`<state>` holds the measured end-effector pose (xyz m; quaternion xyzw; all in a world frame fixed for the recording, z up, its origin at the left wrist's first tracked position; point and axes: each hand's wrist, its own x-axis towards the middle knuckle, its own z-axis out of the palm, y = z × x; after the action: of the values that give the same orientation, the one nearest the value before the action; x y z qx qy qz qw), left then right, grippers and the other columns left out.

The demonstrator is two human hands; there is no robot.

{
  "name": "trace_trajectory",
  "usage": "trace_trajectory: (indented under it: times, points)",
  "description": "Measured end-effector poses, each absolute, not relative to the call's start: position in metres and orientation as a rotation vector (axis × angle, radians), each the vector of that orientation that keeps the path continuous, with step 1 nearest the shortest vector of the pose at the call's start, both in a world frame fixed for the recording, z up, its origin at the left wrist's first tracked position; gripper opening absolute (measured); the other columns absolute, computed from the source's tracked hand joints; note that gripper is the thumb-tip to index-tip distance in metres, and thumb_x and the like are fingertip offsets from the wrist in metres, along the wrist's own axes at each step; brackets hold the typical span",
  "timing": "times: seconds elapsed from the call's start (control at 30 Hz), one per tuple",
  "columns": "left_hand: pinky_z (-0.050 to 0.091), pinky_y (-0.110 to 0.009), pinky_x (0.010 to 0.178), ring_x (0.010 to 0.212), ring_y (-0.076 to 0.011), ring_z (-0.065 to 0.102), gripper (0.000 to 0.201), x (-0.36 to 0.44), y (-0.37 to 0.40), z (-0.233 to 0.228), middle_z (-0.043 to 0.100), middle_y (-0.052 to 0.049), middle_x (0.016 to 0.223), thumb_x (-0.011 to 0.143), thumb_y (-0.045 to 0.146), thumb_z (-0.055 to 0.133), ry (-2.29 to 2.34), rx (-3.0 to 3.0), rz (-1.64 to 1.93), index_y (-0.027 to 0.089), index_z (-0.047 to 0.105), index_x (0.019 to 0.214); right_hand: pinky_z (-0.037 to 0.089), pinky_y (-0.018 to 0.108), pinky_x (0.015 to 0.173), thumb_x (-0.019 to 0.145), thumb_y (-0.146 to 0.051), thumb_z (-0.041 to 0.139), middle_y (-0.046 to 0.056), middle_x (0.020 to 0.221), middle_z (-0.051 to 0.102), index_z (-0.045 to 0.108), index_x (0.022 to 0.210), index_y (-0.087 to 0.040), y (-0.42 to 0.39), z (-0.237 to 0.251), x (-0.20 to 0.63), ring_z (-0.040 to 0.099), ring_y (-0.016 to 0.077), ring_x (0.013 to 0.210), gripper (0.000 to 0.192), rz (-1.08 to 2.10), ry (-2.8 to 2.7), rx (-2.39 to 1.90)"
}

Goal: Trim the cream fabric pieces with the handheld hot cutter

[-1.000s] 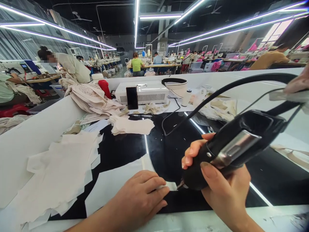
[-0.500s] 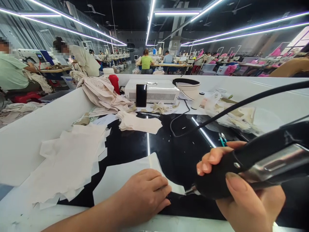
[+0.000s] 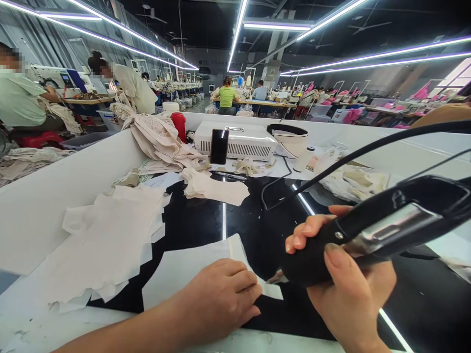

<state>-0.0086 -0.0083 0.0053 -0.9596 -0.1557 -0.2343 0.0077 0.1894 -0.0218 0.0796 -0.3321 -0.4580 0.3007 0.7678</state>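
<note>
A pale fabric piece (image 3: 184, 269) with a cream strip along its right edge lies flat on the black table top. Fingers curled and pressed together, my left hand (image 3: 221, 299) rests on it and grips near that strip. My right hand (image 3: 353, 289) is wrapped round a black corded handheld tool (image 3: 312, 255) with a metal panel. Its pointed metal tip meets the strip just right of my left fingers. To the left lies a stack of cut pale fabric pieces (image 3: 106, 235).
A smaller fabric stack (image 3: 213, 189) lies farther back. Behind it are a phone (image 3: 219, 147), a vented white box (image 3: 239, 139), a roll-like cream container (image 3: 290, 139) and a red object (image 3: 178, 126). The tool's black cable (image 3: 353, 157) arcs across the right. White panels (image 3: 66, 206) border the table.
My right hand has moved left with the tool, and its tip has slid left from the strip's outer end toward my left fingers. My left hand stays nearly in place.
</note>
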Motion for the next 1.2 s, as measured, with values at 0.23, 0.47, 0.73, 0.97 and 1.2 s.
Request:
trace_trajectory:
  times: [0.23, 0.47, 0.73, 0.97, 1.2]
  points:
    - [0.057, -0.033, 0.101, 0.107, -0.0194, 0.071, 0.022, -0.004, -0.011, 0.008, 0.075, -0.004, 0.11, 0.115, 0.034, 0.069, -0.498, -3.008, -0.726, 0.013, 0.069, 0.122, 0.064, 0.033, 0.062, 0.092, -0.038, 0.092, -0.002, 0.089, 0.071, 0.072, 0.12, -0.03, -0.022, 0.074, 0.192, 0.068, 0.0173, 0.069, 0.036, 0.663, -1.025, -0.747]
    - [0.057, -0.032, 0.101, 0.106, -0.0182, 0.071, 0.02, -0.005, -0.01, 0.008, 0.074, -0.004, 0.108, 0.119, 0.032, 0.063, -0.494, -2.979, -0.705, 0.013, 0.07, 0.119, 0.064, 0.032, 0.06, 0.091, -0.033, 0.091, -0.002, 0.087, 0.071, 0.073, 0.118, -0.03, -0.023, 0.079, 0.193, 0.069, 0.017, 0.067, 0.032, 0.668, -1.004, -0.757]
    - [0.059, -0.033, 0.101, 0.109, -0.0201, 0.073, 0.018, -0.007, -0.008, 0.004, 0.075, -0.004, 0.109, 0.119, 0.031, 0.062, -0.522, -3.005, -0.761, 0.014, 0.069, 0.122, 0.063, 0.033, 0.059, 0.09, -0.035, 0.092, -0.002, 0.086, 0.069, 0.072, 0.118, -0.028, -0.025, 0.076, 0.202, 0.067, 0.0176, 0.067, 0.035, 0.624, -1.001, -0.76]
    - [0.06, -0.033, 0.101, 0.108, -0.0199, 0.074, 0.018, -0.008, -0.007, 0.002, 0.077, -0.004, 0.113, 0.119, 0.032, 0.061, -0.526, -3.022, -0.818, 0.015, 0.068, 0.122, 0.065, 0.032, 0.06, 0.092, -0.031, 0.091, -0.002, 0.086, 0.071, 0.073, 0.117, -0.029, -0.024, 0.077, 0.198, 0.069, 0.0174, 0.067, 0.03, 0.622, -0.984, -0.767]
    - [0.059, -0.035, 0.101, 0.108, -0.0201, 0.073, 0.019, -0.008, -0.007, 0.005, 0.077, -0.003, 0.115, 0.116, 0.031, 0.067, -0.523, -3.042, -0.788, 0.015, 0.067, 0.126, 0.065, 0.03, 0.057, 0.091, -0.039, 0.094, -0.002, 0.086, 0.07, 0.074, 0.119, -0.029, -0.029, 0.079, 0.191, 0.069, 0.0167, 0.065, 0.036, 0.691, -0.999, -0.674]
